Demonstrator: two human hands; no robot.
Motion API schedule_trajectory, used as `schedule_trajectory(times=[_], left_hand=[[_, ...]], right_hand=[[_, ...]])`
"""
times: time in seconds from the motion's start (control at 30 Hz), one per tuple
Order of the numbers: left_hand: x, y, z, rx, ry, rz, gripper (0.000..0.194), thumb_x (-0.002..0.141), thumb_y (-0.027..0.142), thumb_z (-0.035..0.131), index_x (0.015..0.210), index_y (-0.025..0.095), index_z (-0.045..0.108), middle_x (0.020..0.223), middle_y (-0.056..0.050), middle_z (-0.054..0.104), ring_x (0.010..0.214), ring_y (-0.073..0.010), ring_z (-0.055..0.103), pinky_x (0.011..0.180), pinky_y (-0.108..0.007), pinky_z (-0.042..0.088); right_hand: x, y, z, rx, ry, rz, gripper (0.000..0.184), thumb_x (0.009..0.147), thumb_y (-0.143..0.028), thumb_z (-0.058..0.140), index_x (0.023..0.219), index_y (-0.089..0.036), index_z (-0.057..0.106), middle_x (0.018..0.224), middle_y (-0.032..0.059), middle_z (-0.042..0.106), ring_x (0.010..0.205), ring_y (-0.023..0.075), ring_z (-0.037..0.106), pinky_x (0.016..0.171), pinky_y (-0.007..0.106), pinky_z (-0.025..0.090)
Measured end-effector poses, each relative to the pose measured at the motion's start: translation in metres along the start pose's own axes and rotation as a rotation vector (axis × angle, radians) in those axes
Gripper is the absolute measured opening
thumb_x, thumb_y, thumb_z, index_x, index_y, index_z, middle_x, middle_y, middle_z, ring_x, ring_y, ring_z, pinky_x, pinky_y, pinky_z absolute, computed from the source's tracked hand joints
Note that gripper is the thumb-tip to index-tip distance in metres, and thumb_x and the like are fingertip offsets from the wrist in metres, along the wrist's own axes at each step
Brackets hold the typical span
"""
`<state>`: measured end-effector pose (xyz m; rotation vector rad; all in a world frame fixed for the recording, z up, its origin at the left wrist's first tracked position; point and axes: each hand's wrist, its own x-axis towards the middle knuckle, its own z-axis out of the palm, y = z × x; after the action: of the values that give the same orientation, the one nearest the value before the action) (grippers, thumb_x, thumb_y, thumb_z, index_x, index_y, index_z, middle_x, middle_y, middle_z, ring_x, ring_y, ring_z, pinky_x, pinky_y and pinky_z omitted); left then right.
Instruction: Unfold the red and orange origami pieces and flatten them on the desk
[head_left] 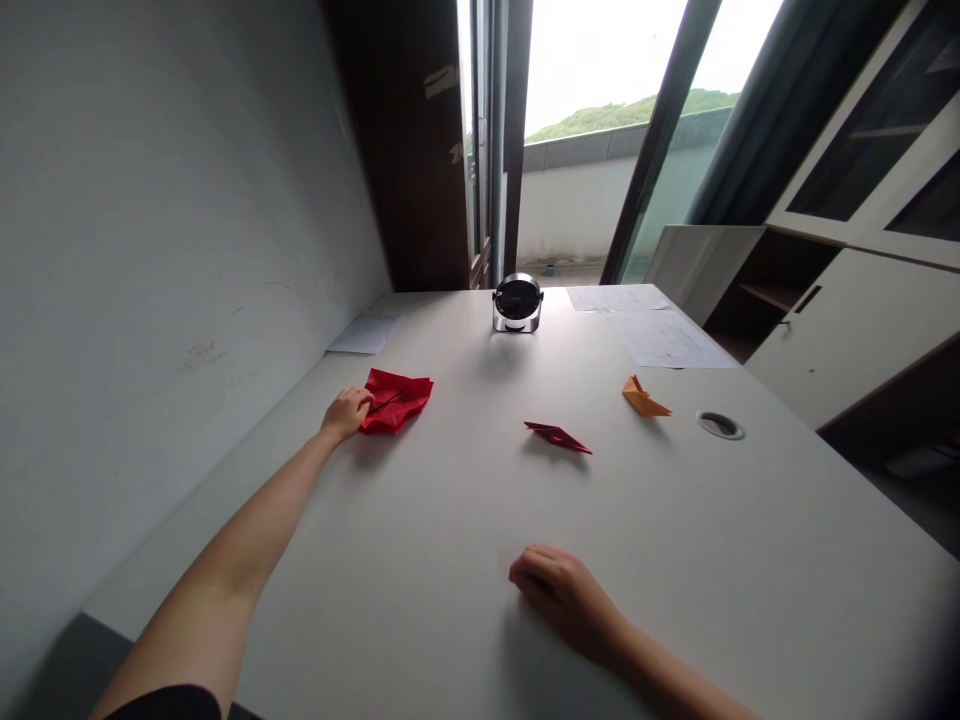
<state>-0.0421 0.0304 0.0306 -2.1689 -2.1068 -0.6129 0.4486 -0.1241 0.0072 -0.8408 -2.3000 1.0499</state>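
My left hand [347, 411] reaches out to the far left of the white table, its fingers closed at the near-left edge of a creased red paper sheet [405, 397]. A thin dark line crosses the sheet close to my fingertips; whether it is a fold or a slim object, I cannot tell. Nearer to me, my right hand [551, 590] rests on the table with its fingers curled in and nothing visible in them. Beyond it lies a narrow folded red paper piece [559, 437]. To that piece's right sits an orange folded paper figure [645, 397].
A round black device on a metal stand [517, 303] stands at the table's back edge. Papers [671, 338] lie at the back right, another sheet [364, 333] by the wall. A round cable hole [720, 425] is at the right. White cabinets [870, 320] stand beyond the table.
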Motion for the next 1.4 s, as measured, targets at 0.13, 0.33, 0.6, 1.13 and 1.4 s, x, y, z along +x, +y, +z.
schedule_trajectory(times=[0.13, 0.33, 0.6, 1.13, 1.4], left_hand=[[0.005, 0.029, 0.001, -0.066, 0.018, 0.007, 0.023, 0.086, 0.026, 0.049, 0.097, 0.021, 0.069, 0.111, -0.009, 0.068, 0.105, -0.0262, 0.059, 0.099, -0.041, 0.044], [0.007, 0.119, 0.017, -0.245, 0.129, 0.229, 0.023, 0.09, 0.028, 0.049, 0.102, 0.023, 0.068, 0.117, -0.007, 0.065, 0.112, -0.0255, 0.057, 0.104, -0.042, 0.042], [-0.008, 0.273, 0.101, -0.521, -0.009, 0.289, 0.017, 0.09, 0.023, 0.053, 0.099, 0.024, 0.068, 0.113, -0.005, 0.066, 0.107, -0.022, 0.06, 0.095, -0.037, 0.049], [0.009, 0.292, 0.123, -0.823, 0.088, 0.103, 0.006, 0.085, 0.025, 0.062, 0.08, 0.024, 0.066, 0.088, -0.008, 0.056, 0.09, -0.0257, 0.054, 0.089, -0.039, 0.043], [0.004, 0.291, 0.115, -1.1, 0.119, -0.051, 0.017, 0.087, 0.029, 0.058, 0.072, 0.02, 0.061, 0.098, -0.009, 0.058, 0.093, -0.0226, 0.055, 0.08, -0.033, 0.046]], right_hand=[[-0.001, 0.001, -0.004, 0.039, 0.047, 0.015, 0.018, 0.094, -0.021, 0.05, 0.083, -0.02, 0.063, 0.076, 0.002, 0.064, 0.07, 0.0134, 0.057, 0.067, 0.024, 0.042], [0.012, 0.029, -0.06, -0.045, 0.452, 0.081, 0.014, 0.093, -0.022, 0.052, 0.088, -0.02, 0.065, 0.073, 0.0014, 0.063, 0.065, 0.0135, 0.056, 0.062, 0.024, 0.044], [0.05, 0.109, -0.123, -0.486, 0.854, 0.124, 0.012, 0.088, -0.02, 0.051, 0.085, -0.021, 0.063, 0.092, 0.0077, 0.062, 0.092, 0.0231, 0.057, 0.085, 0.037, 0.048], [0.115, 0.119, -0.086, -0.271, 0.517, 0.075, 0.014, 0.092, -0.018, 0.052, 0.096, -0.022, 0.065, 0.099, 0.0036, 0.064, 0.072, 0.0119, 0.06, 0.07, 0.024, 0.048], [0.101, 0.105, -0.087, -0.392, 0.389, -0.01, 0.019, 0.09, -0.03, 0.064, 0.108, -0.024, 0.065, 0.106, 0.0054, 0.063, 0.086, 0.0149, 0.062, 0.078, 0.026, 0.048]])
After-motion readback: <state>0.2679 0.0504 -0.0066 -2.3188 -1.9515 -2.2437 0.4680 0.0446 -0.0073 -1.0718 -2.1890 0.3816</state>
